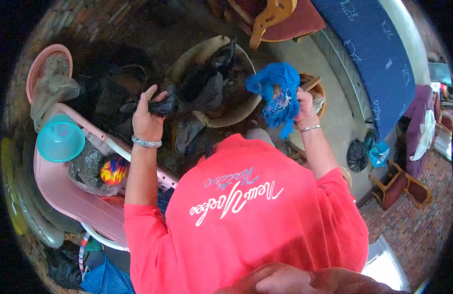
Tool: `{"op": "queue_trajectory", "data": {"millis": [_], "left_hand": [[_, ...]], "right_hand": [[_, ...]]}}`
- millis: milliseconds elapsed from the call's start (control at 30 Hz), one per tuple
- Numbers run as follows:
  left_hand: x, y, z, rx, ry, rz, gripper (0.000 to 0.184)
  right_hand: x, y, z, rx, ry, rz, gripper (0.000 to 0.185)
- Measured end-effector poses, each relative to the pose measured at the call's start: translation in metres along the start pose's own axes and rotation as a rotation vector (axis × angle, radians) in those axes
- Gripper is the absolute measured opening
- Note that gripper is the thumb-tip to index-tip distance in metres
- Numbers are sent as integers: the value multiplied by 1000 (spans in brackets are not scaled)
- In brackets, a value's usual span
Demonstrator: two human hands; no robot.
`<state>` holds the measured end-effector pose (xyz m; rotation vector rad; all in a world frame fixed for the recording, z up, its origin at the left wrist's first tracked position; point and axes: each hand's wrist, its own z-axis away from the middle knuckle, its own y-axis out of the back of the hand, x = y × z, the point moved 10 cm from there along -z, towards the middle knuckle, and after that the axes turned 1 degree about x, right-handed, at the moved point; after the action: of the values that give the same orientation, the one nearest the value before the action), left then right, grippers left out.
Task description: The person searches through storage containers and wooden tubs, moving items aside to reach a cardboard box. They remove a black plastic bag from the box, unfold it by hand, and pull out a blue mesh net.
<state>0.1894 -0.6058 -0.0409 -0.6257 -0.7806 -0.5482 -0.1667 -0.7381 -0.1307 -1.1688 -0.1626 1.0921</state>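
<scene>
My left hand (pixel 149 116), with a bracelet at the wrist, closes its fingers round the gathered end of a black plastic bag (pixel 170 104). The bag stretches to the right over a round, beige-rimmed container (pixel 243 110), whose inside is dark. My right hand (pixel 306 109), also with a bracelet, grips a bunched blue net (pixel 278 93) beside the container's right rim. Loose strands of the net hang below the hand. More black plastic (pixel 224 56) lies in the container; its contents are too dark to make out.
On my left stands a pink plastic tub (pixel 55 181) holding a teal bowl (pixel 61 138) and a flame-patterned ball (pixel 114 170). A pink basin (pixel 31 78) is behind it. Wooden chairs (pixel 270 22) stand ahead, a blue-covered bed (pixel 368 59) to the right. A black bag (pixel 357 154) sits on the floor.
</scene>
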Motion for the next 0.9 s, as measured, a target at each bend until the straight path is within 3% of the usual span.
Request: {"op": "queue_trajectory", "data": {"millis": [100,167,333,400,500,567,600,700,733,767,867,900], "left_hand": [[-4,-10,1,-68,-25,-80,43],[-21,-6,-2,-28,102,-67,42],[-33,-23,1,-55,72,-315,42],[-33,-45,10,-43,102,-251,41],[-36,-69,17,-116,123,-156,41],[-26,-101,24,-274,-2,-357,40],[-36,-112,24,-350,59,-167,40],[-45,-155,33,-438,13,-187,35],[-58,-164,38,-466,131,-179,32],[-81,-170,39,-486,279,-275,42],[-135,-198,47,-687,421,-350,43],[-158,-205,50,-706,595,-216,39]], "right_hand": [[-8,-2,9,6,-11,67,38],[-16,-18,18,-8,-19,65,38],[-33,-32,26,-31,-79,530,33],[-39,-33,25,-42,-80,942,34],[-44,-44,33,-79,-95,1089,34],[-51,-53,46,-7,-72,950,35],[-56,-53,54,51,-50,809,36],[-68,-26,77,170,39,557,42],[-67,-37,87,126,49,479,49],[-65,-34,95,145,69,481,49],[-44,-47,113,-6,67,402,55],[-41,-56,121,5,85,402,55]]}}
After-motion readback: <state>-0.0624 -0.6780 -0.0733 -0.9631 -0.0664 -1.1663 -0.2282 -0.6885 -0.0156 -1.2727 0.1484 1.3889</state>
